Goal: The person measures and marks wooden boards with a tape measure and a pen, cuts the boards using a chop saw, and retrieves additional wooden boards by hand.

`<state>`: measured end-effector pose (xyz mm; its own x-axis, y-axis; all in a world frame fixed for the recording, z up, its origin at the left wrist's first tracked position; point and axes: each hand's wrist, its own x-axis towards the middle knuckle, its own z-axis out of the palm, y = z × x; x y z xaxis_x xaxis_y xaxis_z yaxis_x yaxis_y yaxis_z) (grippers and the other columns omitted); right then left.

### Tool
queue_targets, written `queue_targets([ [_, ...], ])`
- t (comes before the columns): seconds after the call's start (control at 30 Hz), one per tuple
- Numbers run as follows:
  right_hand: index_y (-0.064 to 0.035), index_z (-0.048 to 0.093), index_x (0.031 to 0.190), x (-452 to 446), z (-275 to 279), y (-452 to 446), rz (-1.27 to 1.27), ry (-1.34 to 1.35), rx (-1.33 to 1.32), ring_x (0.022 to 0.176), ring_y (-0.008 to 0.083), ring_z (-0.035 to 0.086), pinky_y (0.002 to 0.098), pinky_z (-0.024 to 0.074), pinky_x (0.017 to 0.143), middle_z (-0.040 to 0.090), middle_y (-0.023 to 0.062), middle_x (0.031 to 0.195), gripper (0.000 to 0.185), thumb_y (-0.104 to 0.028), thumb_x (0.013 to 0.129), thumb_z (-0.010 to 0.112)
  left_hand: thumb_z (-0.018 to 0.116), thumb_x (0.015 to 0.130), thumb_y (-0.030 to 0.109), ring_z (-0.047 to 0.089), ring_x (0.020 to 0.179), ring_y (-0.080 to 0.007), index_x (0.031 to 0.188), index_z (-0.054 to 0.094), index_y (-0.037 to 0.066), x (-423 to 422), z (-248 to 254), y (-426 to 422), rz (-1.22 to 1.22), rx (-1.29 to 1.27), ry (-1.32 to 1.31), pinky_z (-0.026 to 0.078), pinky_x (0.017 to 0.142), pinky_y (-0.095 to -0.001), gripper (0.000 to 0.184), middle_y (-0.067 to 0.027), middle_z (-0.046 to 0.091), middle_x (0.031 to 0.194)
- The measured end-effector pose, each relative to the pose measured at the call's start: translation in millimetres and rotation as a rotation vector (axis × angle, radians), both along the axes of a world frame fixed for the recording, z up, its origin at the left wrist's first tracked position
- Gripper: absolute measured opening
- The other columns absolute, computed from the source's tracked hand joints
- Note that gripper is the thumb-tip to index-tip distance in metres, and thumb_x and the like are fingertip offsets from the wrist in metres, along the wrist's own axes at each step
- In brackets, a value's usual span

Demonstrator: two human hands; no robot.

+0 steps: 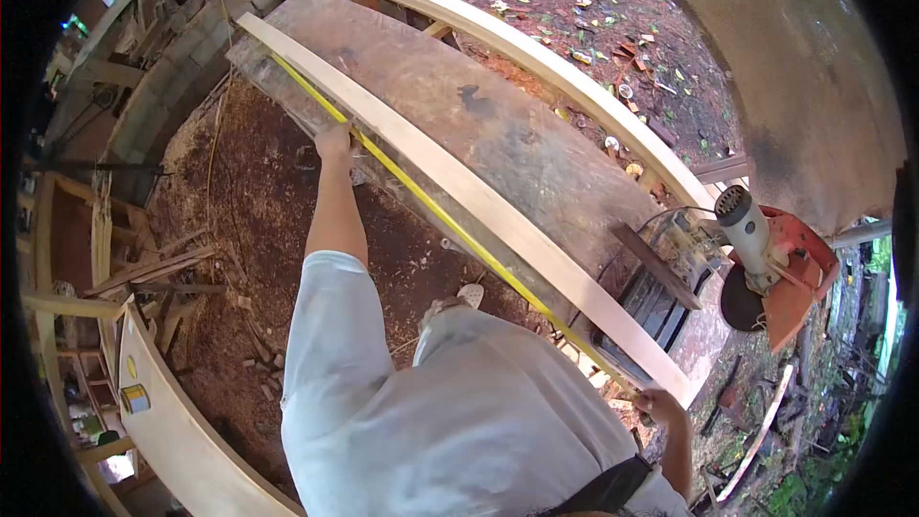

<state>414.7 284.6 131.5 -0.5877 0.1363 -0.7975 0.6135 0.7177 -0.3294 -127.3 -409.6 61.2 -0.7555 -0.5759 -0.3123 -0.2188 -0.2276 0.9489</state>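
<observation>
A long pale board (459, 182) lies diagonally across the brown worktable (479, 124). Beside its near edge a yellow measuring tape (431, 203) is stretched out along the table. My left hand (332, 141) is closed on the tape near its far part, with the arm reaching forward. At the near right end, my right hand (659, 406) is closed at the other end of the tape, close to the end of the board. What sits inside the right fingers is too small to make out.
A red and grey power saw (766, 249) stands at the table's right end. Another long pale plank (546, 57) runs along the table's far side. A curved panel with a yellow can (135, 398) is at lower left. Wood scraps and debris lie on the ground.
</observation>
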Motion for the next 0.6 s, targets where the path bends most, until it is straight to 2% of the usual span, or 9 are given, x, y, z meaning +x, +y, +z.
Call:
queue_targets([
  [0.03, -0.0036, 0.072, 0.093, -25, 3, -20, -0.091, -0.046, -0.067, 0.062, 0.0128, 0.061, 0.0317, 0.0496, 0.058, 0.066, 0.0035, 0.072, 0.025, -0.028, 0.093, 0.068, 0.069, 0.085, -0.003, 0.060, 0.059, -0.0206, 0.102, 0.054, -0.004, -9, -2, -3, 0.018, 0.070, -0.030, 0.044, 0.043, -0.0346, 0.022, -0.0117, 0.062, 0.082],
  [0.13, -0.0025, 0.072, 0.096, -104, 24, -96, -0.155, -0.026, -0.154, 0.061, 0.0126, 0.060, 0.0345, 0.0501, 0.058, 0.067, 0.0044, 0.074, 0.022, -0.024, 0.093, 0.067, 0.068, 0.089, 0.006, 0.061, 0.062, -0.0205, 0.101, 0.056, -0.002, -14, -14, -3, -0.095, -0.070, 0.006, 0.045, 0.044, -0.0330, 0.019, -0.0106, 0.062, 0.081],
  [0.2, -0.0027, 0.071, 0.086, -146, 20, -130, -0.140, 0.003, -0.170, 0.059, 0.0109, 0.057, 0.0294, 0.0464, 0.056, 0.062, 0.0008, 0.066, 0.021, -0.022, 0.093, 0.064, 0.065, 0.091, 0.013, 0.060, 0.059, -0.0199, 0.094, 0.059, -0.001, -8, -15, 6, -0.136, -0.017, 0.004, 0.047, 0.047, -0.0342, 0.016, -0.0101, 0.062, 0.077],
  [0.3, -0.0009, 0.071, 0.085, -213, 38, -193, 0.076, 0.170, -0.177, 0.061, 0.0122, 0.058, 0.0305, 0.0475, 0.060, 0.064, 0.0028, 0.068, 0.025, -0.025, 0.092, 0.066, 0.060, 0.095, 0.034, 0.060, 0.059, -0.0189, 0.087, 0.065, 0.003, 29, -35, 26, -0.149, 0.061, 0.124, 0.048, 0.050, -0.0338, 0.033, -0.0090, 0.064, 0.074],
  [0.33, -0.0006, 0.071, 0.084, -229, 19, -201, 0.175, 0.260, -0.184, 0.062, 0.0128, 0.059, 0.0309, 0.0479, 0.062, 0.064, 0.0034, 0.069, 0.027, -0.027, 0.091, 0.066, 0.060, 0.095, 0.026, 0.060, 0.063, -0.0172, 0.096, 0.068, -0.005, 40, -64, 22, -0.088, -0.011, 0.061, 0.049, 0.056, -0.0362, 0.032, -0.0078, 0.066, 0.078],
  [0.37, -0.0010, 0.071, 0.083, -247, -11, -207, 0.221, 0.308, -0.221, 0.063, 0.0133, 0.060, 0.0312, 0.0479, 0.063, 0.065, 0.0040, 0.069, 0.028, -0.027, 0.091, 0.066, 0.063, 0.093, 0.027, 0.061, 0.066, -0.0185, 0.093, 0.068, -0.007, 63, -83, 28, -0.040, -0.109, 0.126, 0.048, 0.059, -0.0366, 0.034, -0.0083, 0.068, 0.080],
  [0.43, -0.0017, 0.072, 0.082, -285, -28, -231, 0.250, 0.378, -0.324, 0.065, 0.0138, 0.060, 0.0317, 0.0478, 0.063, 0.066, 0.0055, 0.069, 0.028, -0.029, 0.089, 0.067, 0.061, 0.092, 0.035, 0.063, 0.078, -0.0298, 0.092, 0.067, -0.009, 111, -158, 29, -0.027, -0.276, -0.193, 0.046, 0.070, -0.0440, 0.044, -0.0197, 0.069, 0.089],
  [0.47, -0.0020, 0.071, 0.082, -304, -24, -253, 0.228, 0.394, -0.391, 0.066, 0.0138, 0.061, 0.0319, 0.0477, 0.063, 0.066, 0.0063, 0.069, 0.029, -0.030, 0.088, 0.067, 0.060, 0.091, 0.038, 0.064, 0.087, -0.0377, 0.094, 0.067, -0.008, 161, -151, 49, -0.068, -0.352, -0.223, 0.046, 0.080, -0.0489, 0.047, -0.0240, 0.069, 0.094],
  [0.6, -0.0013, 0.071, 0.082, -363, 0, -326, 0.173, 0.319, -0.303, 0.064, 0.0161, 0.062, 0.0329, 0.0476, 0.059, 0.067, 0.0079, 0.073, 0.030, -0.031, 0.080, 0.070, 0.060, 0.089, 0.036, 0.065, 0.090, -0.0380, 0.099, 0.066, -0.008, 319, -218, 56, -0.656, -0.555, -0.675, 0.047, 0.081, -0.0478, 0.045, -0.0246, 0.069, 0.095],
])
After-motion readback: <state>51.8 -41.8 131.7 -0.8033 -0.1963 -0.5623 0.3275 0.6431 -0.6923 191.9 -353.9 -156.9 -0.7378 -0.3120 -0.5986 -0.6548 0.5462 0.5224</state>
